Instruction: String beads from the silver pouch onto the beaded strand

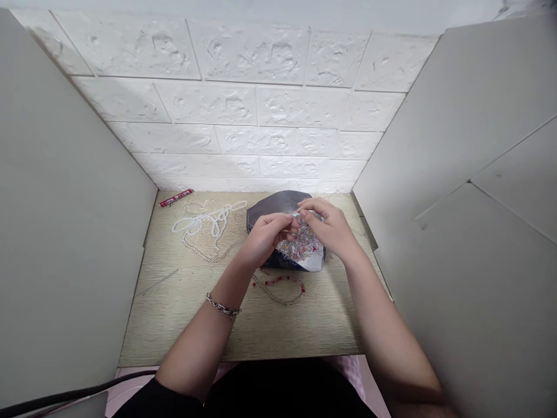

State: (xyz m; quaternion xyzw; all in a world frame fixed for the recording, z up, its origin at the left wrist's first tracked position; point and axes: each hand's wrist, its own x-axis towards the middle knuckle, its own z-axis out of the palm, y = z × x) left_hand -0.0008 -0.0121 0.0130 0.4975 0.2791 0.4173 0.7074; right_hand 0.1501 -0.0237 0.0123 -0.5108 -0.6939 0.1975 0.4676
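An open dark container [278, 202] full of small mixed beads [304, 244] sits toward the back of the table. Over it, my left hand [270, 232] is closed, thumb against fingers, in a pinch. My right hand [327, 225] faces it from the right, also pinching, its fingertips almost meeting those of the left. Whatever is between the fingertips is too small to make out. Just in front of the container lies a bead strand [285, 301] with red and pink beads along its upper part and pale ones below.
White bead strings [213, 220] lie in a tangle at the left, with a longer pearly strand [202, 255] looping below them. A small red patterned item [176, 197] rests in the back left corner. A thin needle-like stick [159, 283] is at the left. Panels stand on both sides.
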